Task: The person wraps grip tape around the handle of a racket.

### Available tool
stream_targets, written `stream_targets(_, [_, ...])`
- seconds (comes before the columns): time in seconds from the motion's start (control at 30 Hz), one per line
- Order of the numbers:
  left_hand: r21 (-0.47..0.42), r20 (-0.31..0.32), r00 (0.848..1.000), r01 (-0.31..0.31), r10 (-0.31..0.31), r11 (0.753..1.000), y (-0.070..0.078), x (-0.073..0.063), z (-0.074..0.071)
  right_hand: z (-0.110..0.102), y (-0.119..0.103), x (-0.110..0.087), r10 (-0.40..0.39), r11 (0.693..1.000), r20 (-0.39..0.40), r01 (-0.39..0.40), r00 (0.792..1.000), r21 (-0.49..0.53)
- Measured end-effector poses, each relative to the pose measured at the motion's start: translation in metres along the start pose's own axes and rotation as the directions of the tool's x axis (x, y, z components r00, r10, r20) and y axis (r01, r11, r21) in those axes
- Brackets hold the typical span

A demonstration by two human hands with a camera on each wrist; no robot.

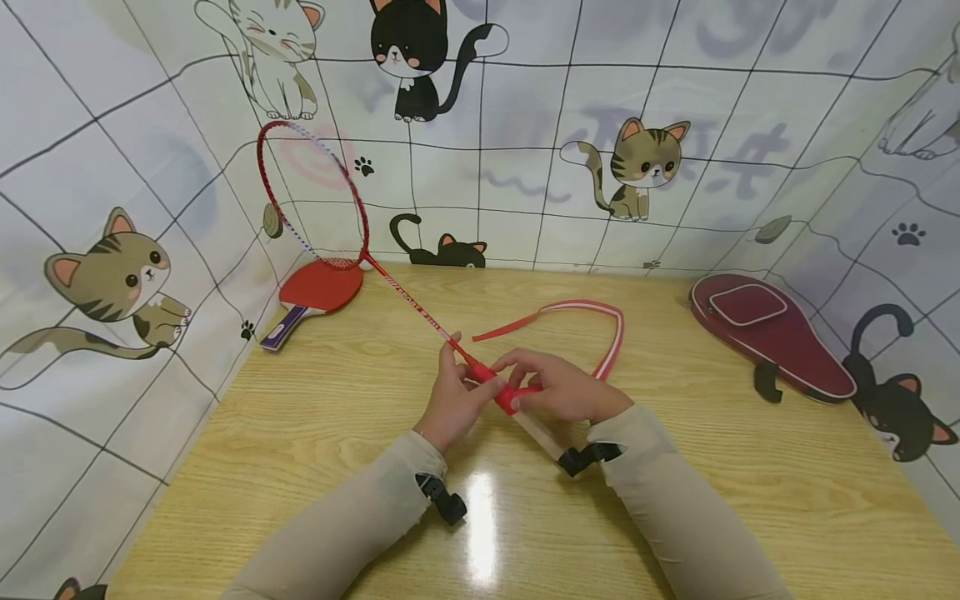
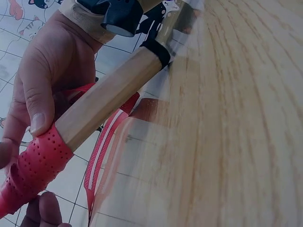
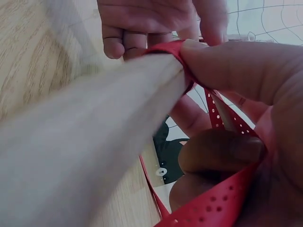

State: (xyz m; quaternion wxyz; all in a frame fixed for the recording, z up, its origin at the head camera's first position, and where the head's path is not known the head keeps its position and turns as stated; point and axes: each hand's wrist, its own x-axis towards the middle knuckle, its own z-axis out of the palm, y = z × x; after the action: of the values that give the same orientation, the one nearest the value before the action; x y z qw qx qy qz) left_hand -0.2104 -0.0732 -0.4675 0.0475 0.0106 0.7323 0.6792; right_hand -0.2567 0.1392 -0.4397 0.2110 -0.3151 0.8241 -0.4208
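A red badminton racket [image 1: 408, 296] slants across the middle of the head view, its head up at the back left. My left hand [image 1: 453, 400] holds it at the upper handle, the thumb on the wrapped part. Red perforated grip tape [image 2: 40, 156] covers that part in overlapping turns. Below, the wooden handle [image 2: 109, 94] is bare down to a dark band near its butt. Beside the wrap's lower edge, my right hand [image 1: 562, 387] pinches the tape, with a strip [image 3: 213, 203] running through its fingers. The loose tail [image 1: 618, 329] curves over the table behind that hand.
A red table tennis bat [image 1: 322, 285] lies at the back left, close to the racket head. At the right is a dark red bat-shaped case [image 1: 765, 329]. Cat-printed sheeting [image 1: 517, 183] walls the wooden table [image 1: 360, 517] at the back and sides.
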Motion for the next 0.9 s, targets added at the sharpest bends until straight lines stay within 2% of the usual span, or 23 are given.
stream_targets(0.13, [0.006, -0.009, 1.000, 0.002, -0.002, 1.000, 0.0004, -0.0008, -0.0008, 0.0006, 0.0000, 0.0007, -0.004, 1.000, -0.015, 0.004, 1.000, -0.007])
stream_targets(0.4, [-0.039, -0.017, 1.000, -0.016, 0.016, 0.999, 0.0029, -0.0009, -0.0001, -0.0021, -0.0075, -0.0030, -0.041, 0.999, -0.016, 0.041, 0.999, 0.001])
stream_targets(0.73, [-0.048, -0.012, 1.000, -0.020, 0.019, 0.999, -0.0001, 0.0006, 0.0003, -0.0029, -0.0052, -0.0027, -0.027, 1.000, 0.039, 0.026, 0.999, 0.008])
stream_targets(0.9, [-0.042, -0.014, 1.000, -0.029, 0.028, 0.999, 0.0015, -0.0005, 0.0000, -0.0011, -0.0036, -0.0018, -0.033, 0.999, 0.038, 0.032, 0.999, 0.027])
